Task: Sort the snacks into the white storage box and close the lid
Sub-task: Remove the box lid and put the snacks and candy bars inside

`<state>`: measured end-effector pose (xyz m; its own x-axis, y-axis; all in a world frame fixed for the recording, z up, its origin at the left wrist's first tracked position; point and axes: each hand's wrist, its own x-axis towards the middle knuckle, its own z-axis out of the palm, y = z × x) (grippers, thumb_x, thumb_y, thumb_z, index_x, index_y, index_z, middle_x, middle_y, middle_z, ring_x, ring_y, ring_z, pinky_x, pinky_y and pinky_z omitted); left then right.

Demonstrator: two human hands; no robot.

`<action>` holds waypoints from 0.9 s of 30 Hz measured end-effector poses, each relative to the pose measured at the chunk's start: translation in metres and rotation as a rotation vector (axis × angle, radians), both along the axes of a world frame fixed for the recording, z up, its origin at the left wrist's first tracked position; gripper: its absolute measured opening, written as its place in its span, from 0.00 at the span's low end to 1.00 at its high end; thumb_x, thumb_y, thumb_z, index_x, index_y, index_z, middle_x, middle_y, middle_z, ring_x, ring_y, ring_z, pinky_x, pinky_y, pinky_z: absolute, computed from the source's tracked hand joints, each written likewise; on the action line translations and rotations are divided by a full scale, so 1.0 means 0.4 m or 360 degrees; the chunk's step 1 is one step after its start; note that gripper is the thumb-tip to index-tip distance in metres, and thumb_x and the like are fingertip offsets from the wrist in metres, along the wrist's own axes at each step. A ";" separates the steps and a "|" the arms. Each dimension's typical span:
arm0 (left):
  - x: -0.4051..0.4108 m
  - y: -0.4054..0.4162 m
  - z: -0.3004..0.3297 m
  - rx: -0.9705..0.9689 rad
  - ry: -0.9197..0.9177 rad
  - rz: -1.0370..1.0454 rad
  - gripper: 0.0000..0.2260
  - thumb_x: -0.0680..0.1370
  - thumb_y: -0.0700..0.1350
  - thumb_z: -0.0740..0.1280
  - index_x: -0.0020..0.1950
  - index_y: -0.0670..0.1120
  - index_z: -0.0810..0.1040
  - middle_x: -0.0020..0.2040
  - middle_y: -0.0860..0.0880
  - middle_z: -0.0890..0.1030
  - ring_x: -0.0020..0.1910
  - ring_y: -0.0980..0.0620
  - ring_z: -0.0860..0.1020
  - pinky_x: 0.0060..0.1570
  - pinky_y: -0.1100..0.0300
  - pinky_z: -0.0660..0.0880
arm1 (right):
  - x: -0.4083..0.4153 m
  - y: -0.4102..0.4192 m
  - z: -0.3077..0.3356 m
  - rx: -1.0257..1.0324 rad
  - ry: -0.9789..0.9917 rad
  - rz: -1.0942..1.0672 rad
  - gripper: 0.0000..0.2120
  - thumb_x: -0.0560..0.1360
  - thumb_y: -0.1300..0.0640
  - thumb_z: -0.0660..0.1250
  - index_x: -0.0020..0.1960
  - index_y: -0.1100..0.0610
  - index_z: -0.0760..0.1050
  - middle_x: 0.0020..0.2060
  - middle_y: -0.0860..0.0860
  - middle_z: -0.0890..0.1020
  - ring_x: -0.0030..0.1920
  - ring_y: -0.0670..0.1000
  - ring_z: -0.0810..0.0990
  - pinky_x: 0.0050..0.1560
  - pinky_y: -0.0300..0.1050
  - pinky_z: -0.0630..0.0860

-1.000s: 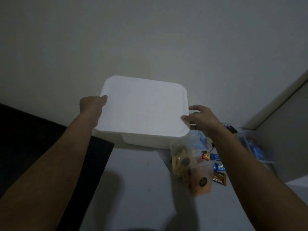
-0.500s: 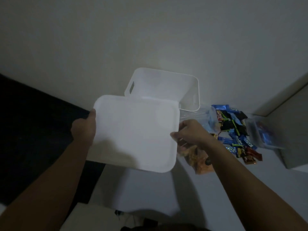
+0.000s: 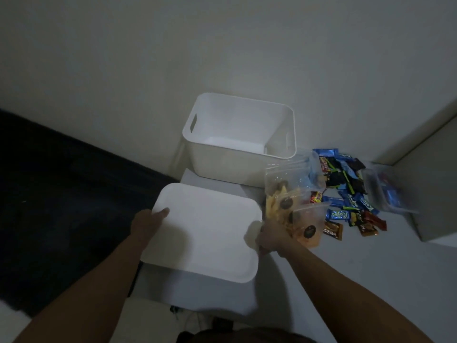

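A pale wall (image 3: 222, 45) fills the upper half of the view. A white table (image 3: 346, 280) extends from the wall toward the camera — its left edge borders a dark floor (image 3: 61, 194). At the right, a light cabinet (image 3: 435, 189) stands on the table surface against the wall. Below the table's near edge, a pale surface (image 3: 146, 323) and some small dark items (image 3: 197, 320) are visible — too dim to identify.

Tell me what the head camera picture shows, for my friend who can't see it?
Two hands, left and right, hold a white lid by its side edges, low over a pale table. Behind it stands the open white storage box, which looks empty. To the right lies a pile of wrapped snacks and clear snack bags.
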<state>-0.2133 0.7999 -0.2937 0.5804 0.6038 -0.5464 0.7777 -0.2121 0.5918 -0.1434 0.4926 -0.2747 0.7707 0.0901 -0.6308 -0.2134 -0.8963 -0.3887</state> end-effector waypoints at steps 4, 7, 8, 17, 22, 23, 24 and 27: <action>0.007 -0.007 -0.037 -0.0100 0.0009 -0.0057 0.30 0.74 0.56 0.69 0.68 0.36 0.70 0.65 0.37 0.73 0.61 0.37 0.73 0.62 0.43 0.70 | -0.002 -0.019 -0.010 0.0023 0.0036 -0.0033 0.15 0.72 0.62 0.67 0.57 0.65 0.76 0.50 0.57 0.82 0.49 0.56 0.82 0.47 0.46 0.82; 0.007 -0.010 -0.055 -0.0117 -0.0032 -0.0061 0.29 0.74 0.55 0.70 0.67 0.37 0.71 0.64 0.38 0.74 0.60 0.37 0.74 0.62 0.41 0.70 | -0.004 -0.028 -0.011 0.0025 0.0070 0.0049 0.15 0.72 0.62 0.67 0.57 0.66 0.76 0.45 0.56 0.80 0.43 0.54 0.80 0.43 0.45 0.81; 0.010 -0.012 -0.057 -0.0116 -0.0044 -0.0065 0.29 0.74 0.54 0.70 0.68 0.37 0.70 0.65 0.38 0.73 0.60 0.37 0.74 0.63 0.41 0.70 | -0.007 -0.031 -0.001 0.0061 0.0102 0.0043 0.14 0.73 0.62 0.67 0.57 0.66 0.77 0.43 0.57 0.79 0.43 0.54 0.80 0.45 0.47 0.81; 0.122 -0.165 0.006 0.0731 -0.0477 -0.0287 0.19 0.68 0.44 0.74 0.54 0.34 0.79 0.52 0.35 0.80 0.53 0.35 0.78 0.52 0.47 0.76 | 0.069 -0.090 0.182 0.0232 -0.0119 0.0225 0.09 0.76 0.59 0.68 0.54 0.61 0.79 0.45 0.57 0.84 0.41 0.52 0.84 0.45 0.48 0.83; 0.206 -0.363 0.089 0.0471 -0.0895 -0.0502 0.08 0.69 0.41 0.73 0.46 0.40 0.82 0.45 0.42 0.82 0.45 0.45 0.80 0.48 0.56 0.76 | 0.157 -0.189 0.262 0.0154 -0.0418 0.0327 0.11 0.72 0.58 0.73 0.54 0.60 0.81 0.48 0.54 0.84 0.44 0.53 0.84 0.48 0.48 0.82; 0.215 -0.405 0.104 0.0398 -0.0937 -0.0564 0.06 0.70 0.40 0.73 0.45 0.41 0.81 0.43 0.44 0.82 0.43 0.46 0.80 0.46 0.58 0.76 | 0.171 -0.207 0.267 0.0087 -0.0495 0.0347 0.13 0.72 0.58 0.73 0.55 0.60 0.81 0.50 0.54 0.84 0.47 0.53 0.83 0.51 0.48 0.81; 0.222 -0.444 0.113 0.0327 -0.0969 -0.0632 0.05 0.69 0.40 0.72 0.44 0.42 0.81 0.41 0.46 0.82 0.42 0.48 0.80 0.45 0.59 0.76 | 0.181 -0.225 0.271 0.0010 -0.0559 0.0387 0.14 0.71 0.58 0.74 0.56 0.60 0.81 0.52 0.54 0.84 0.50 0.52 0.82 0.54 0.48 0.80; 0.238 -0.537 0.135 0.0185 -0.1035 -0.0788 0.06 0.69 0.38 0.72 0.45 0.44 0.81 0.41 0.49 0.82 0.40 0.50 0.80 0.45 0.58 0.78 | 0.197 -0.269 0.263 -0.0162 -0.0688 0.0521 0.16 0.72 0.58 0.73 0.59 0.59 0.80 0.55 0.54 0.83 0.54 0.51 0.81 0.56 0.45 0.77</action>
<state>-0.1179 0.5852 -0.2399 0.9731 0.2268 0.0407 0.0877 -0.5280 0.8447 -0.0645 0.3852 -0.1693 0.9034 0.3236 -0.2812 0.2427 -0.9268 -0.2867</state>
